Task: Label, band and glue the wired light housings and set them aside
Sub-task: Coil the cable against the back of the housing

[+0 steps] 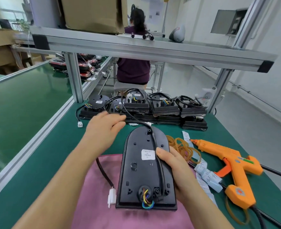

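Right hand (172,164) grips light housing (141,177) by its right edge, thumb on cable (162,176). Housing lies back-up on pink cloth (93,187), table (53,149). Left hand (105,129) ahead-left at the cable loop, grasp unclear.

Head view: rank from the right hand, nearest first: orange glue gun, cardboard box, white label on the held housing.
1. white label, by the thumb of the right hand
2. orange glue gun, rightward on the table
3. cardboard box, on the far shelf
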